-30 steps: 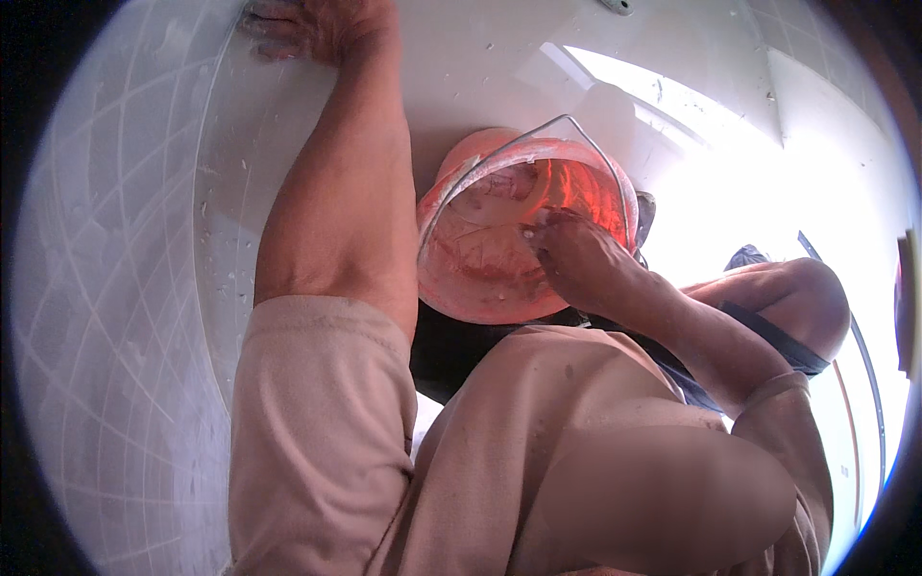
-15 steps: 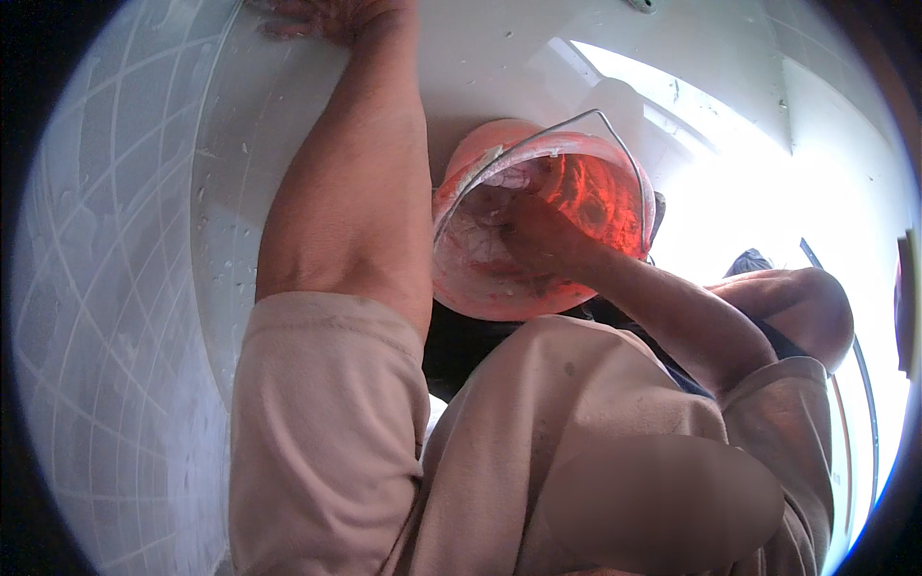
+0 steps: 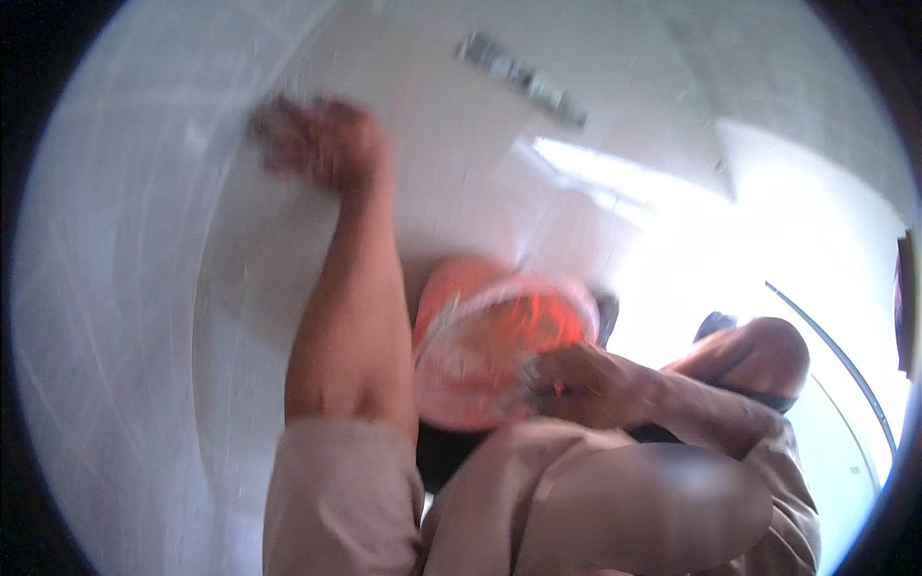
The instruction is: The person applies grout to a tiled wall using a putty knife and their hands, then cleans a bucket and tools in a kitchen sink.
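Motion blurs the picture. My left hand (image 3: 317,139) is raised high at the left of the view, fingers apparently spread against or just over a pale smooth surface (image 3: 432,192); contact is unclear, and I see nothing held. An orange bucket (image 3: 461,307), smeared with pale residue, lies tilted between my forearms with its mouth facing me. My right hand (image 3: 567,379) is at the near lower-right part of the bucket's mouth, its fingers smeared, so whether they hold anything cannot be made out.
A grey elongated strip (image 3: 519,77), too blurred to identify, shows on the pale surface above the bucket. Grey tiling (image 3: 106,336) curves along the left. My bent knee (image 3: 773,355) is at the right, beside bright glare and a long dark strip (image 3: 831,346).
The view has shifted, putting bucket and arms lower in the picture and revealing more surface above. My right hand has come from deep inside the bucket back to its rim.
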The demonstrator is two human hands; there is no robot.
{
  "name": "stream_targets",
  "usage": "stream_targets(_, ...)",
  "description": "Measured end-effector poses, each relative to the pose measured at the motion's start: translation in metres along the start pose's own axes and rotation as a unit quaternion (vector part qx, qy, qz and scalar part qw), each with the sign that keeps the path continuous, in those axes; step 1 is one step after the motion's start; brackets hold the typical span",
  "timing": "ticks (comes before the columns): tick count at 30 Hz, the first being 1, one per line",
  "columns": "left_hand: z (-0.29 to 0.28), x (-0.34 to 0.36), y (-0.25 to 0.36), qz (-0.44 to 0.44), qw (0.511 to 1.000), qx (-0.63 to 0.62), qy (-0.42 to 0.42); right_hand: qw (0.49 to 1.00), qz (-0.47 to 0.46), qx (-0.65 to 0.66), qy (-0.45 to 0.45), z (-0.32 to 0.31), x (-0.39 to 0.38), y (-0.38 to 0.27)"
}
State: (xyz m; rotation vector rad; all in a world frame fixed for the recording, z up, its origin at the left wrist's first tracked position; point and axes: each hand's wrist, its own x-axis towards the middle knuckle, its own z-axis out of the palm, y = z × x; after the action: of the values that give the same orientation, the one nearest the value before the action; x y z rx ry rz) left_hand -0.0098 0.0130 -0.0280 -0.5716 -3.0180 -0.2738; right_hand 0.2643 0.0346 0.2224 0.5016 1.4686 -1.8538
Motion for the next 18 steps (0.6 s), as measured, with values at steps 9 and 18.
stream_targets(9, -0.045, -0.009, 0.003, -0.050, 0.998, -0.003, 0.048, 0.532, -0.006, -0.655, 0.536, -0.313, 0.017, -0.017)
stream_targets(18, -0.040, -0.006, -0.002, -0.036, 0.997, 0.025, 0.071, 0.260, -0.120, -0.795, 0.535, -0.453, 0.107, -0.006)
